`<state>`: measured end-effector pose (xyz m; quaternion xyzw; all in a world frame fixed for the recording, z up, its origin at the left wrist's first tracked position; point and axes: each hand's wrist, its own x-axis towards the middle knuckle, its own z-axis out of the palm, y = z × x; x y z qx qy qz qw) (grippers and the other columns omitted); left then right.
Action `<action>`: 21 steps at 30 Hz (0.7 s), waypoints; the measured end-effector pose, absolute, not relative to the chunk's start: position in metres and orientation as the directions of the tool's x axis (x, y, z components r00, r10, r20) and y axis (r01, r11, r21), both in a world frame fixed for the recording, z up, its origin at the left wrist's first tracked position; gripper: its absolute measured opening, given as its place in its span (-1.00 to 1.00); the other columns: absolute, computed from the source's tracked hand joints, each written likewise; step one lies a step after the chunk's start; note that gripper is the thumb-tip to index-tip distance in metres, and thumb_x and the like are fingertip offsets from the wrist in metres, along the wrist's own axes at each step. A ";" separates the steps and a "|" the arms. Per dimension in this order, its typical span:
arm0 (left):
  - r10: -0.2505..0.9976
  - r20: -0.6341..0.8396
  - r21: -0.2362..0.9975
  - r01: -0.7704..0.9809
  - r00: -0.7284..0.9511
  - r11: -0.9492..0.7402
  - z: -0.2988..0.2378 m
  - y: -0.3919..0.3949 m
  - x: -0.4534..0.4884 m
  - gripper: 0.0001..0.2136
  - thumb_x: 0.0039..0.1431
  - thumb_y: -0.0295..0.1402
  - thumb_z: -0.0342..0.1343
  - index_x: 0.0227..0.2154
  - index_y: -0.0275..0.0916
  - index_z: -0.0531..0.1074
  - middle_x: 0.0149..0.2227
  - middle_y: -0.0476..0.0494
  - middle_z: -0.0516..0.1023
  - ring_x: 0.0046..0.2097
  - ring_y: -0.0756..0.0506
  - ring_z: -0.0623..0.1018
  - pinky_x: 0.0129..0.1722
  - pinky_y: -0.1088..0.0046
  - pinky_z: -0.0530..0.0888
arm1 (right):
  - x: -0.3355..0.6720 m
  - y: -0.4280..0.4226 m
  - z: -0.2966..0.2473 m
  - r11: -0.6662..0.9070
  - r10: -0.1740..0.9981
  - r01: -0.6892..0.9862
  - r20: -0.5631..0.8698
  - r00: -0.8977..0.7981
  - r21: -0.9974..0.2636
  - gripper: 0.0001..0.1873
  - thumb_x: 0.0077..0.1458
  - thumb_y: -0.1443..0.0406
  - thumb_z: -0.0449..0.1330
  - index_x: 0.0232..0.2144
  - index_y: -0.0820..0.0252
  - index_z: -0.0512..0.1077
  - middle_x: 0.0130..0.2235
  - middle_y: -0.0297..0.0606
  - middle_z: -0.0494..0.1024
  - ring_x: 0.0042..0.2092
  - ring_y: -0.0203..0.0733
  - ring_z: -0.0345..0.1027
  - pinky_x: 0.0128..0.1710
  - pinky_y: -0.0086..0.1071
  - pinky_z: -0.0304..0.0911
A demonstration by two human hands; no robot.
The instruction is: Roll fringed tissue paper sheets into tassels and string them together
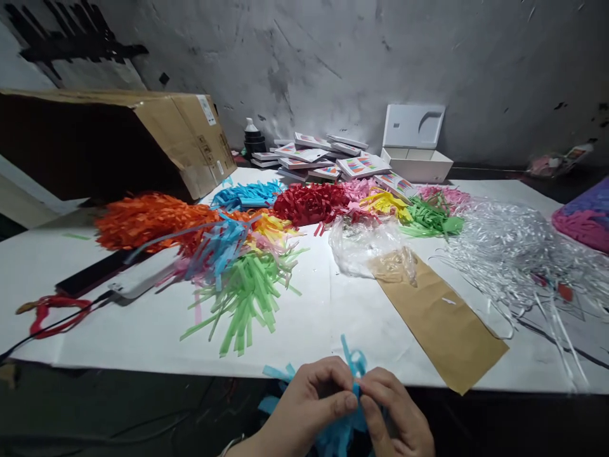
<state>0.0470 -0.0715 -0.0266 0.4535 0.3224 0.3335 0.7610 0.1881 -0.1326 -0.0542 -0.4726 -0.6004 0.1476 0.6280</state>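
Note:
At the bottom middle, just below the table's front edge, my left hand point(309, 406) and my right hand point(397, 412) meet. Both pinch a bundle of light blue paper strips point(345, 431) between thumb and fingers. A curl of the blue strips sticks up above my fingertips, and more strips hang below my hands and to the left. On the white table point(143, 336) ahead lie heaps of cut paper strips: green strips point(247, 295), orange strips point(143, 222), red strips point(309, 203) and blue strips point(247, 193).
A brown paper sheet point(442, 324) lies right of centre with a clear plastic bag point(364, 247) on its far end. Silver shreds point(518, 254) cover the right. A tipped cardboard box point(181, 136), small packs point(323, 158) and a white box point(419, 143) stand at the back. A red-handled tool point(52, 311) lies far left.

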 end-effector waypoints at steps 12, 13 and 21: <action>0.675 -0.280 0.888 -0.083 0.683 0.452 -0.009 -0.056 0.040 -0.55 -0.17 -0.01 0.47 -0.58 -0.31 0.48 -0.52 0.00 0.35 -0.40 0.00 0.29 -0.37 0.49 0.18 | 0.214 -0.119 -0.031 0.635 0.590 0.676 0.799 -0.111 -0.375 -0.72 0.17 0.55 0.16 -0.12 0.24 0.50 -0.34 -0.28 0.57 -0.32 -0.27 0.49 0.04 -0.17 0.37; 0.656 -0.296 0.873 -0.082 0.694 0.480 -0.009 -0.055 0.039 -0.55 -0.18 -0.01 0.48 -0.57 -0.32 0.49 -0.53 0.01 0.34 -0.42 0.01 0.28 -0.38 0.49 0.17 | 0.214 -0.118 -0.029 0.644 0.585 0.677 0.799 -0.138 -0.355 -0.74 0.16 0.55 0.16 -0.14 0.25 0.49 -0.36 -0.28 0.56 -0.34 -0.28 0.48 0.05 -0.17 0.36; 0.646 -0.269 0.819 -0.184 0.715 0.544 -0.015 -0.060 0.035 -0.58 -0.16 -0.07 0.50 -0.55 -0.32 0.50 -0.47 -0.03 0.41 -0.38 0.00 0.38 -0.33 0.50 0.25 | 0.201 -0.110 -0.019 0.622 0.553 0.699 0.830 -0.074 -0.352 -0.82 0.14 0.53 0.13 -0.31 0.19 0.43 -0.49 -0.41 0.49 -0.52 -0.37 0.39 -0.03 -0.20 0.42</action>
